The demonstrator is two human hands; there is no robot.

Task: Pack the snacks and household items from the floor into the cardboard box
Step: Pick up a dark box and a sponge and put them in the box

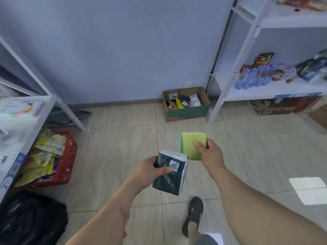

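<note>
Hands are out in front of the person, both carrying something above the tiled floor [115, 147]. The left hand [150, 169] has its grip wrapped round a dark green packet [169, 179] with a white end and a barcode label, thumb across its face and fingers curled behind it. The right hand [211, 154] pinches a yellow-green scouring sponge [192, 144], thumb pressed on the top side, fingers tucked beneath. The packet and sponge sit just beside each other, the sponge a little farther out. Well ahead, against the wall, the cardboard box [186, 113] stands open on the floor beside the leg of a white shelf rack [228, 76], already holding several small packets and carded items. That rack carries bottles and snack bags. To the left, a red crate [68, 163] heaped with yellow snack packets rests under another white rack [26, 110], with a black bag [30, 218] nearer the person. One foot in a dark shoe [193, 214] is planted below the hands.
</note>
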